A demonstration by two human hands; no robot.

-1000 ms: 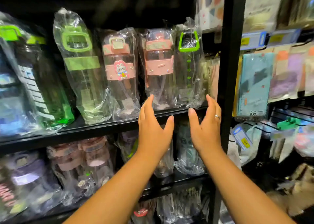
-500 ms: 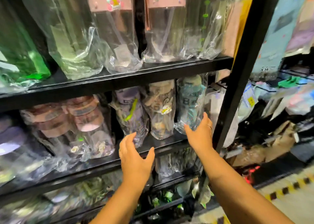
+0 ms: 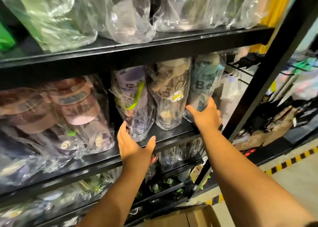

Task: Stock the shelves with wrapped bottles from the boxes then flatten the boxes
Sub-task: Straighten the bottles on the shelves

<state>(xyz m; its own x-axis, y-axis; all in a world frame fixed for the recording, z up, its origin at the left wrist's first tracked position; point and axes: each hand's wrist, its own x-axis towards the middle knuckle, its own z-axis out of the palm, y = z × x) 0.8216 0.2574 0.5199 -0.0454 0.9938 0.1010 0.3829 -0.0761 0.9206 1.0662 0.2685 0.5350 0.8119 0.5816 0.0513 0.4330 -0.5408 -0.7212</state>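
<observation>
On the middle black shelf (image 3: pixel 173 135) stand plastic-wrapped bottles: a purple one (image 3: pixel 130 96), a beige one (image 3: pixel 172 92) and a teal one (image 3: pixel 204 80). My left hand (image 3: pixel 136 146) is spread at the base of the purple bottle, thumb and fingers touching its wrap at the shelf's front edge. My right hand (image 3: pixel 206 116) lies against the foot of the teal bottle, thumb on its left and fingers on its right, fairly straight. An open cardboard box (image 3: pixel 182 216) shows at the bottom edge below my arms.
Brown and pink wrapped bottles (image 3: pixel 75 106) fill the shelf's left side. More wrapped bottles stand on the upper shelf (image 3: pixel 137 49) and the lower ones. A black upright post (image 3: pixel 268 68) bounds the rack on the right; beyond it hang packaged goods, above a floor with yellow-black tape (image 3: pixel 292 159).
My view and both hands dropped from the upper shelf to the middle one. The hands went forward and now touch the purple and teal bottles.
</observation>
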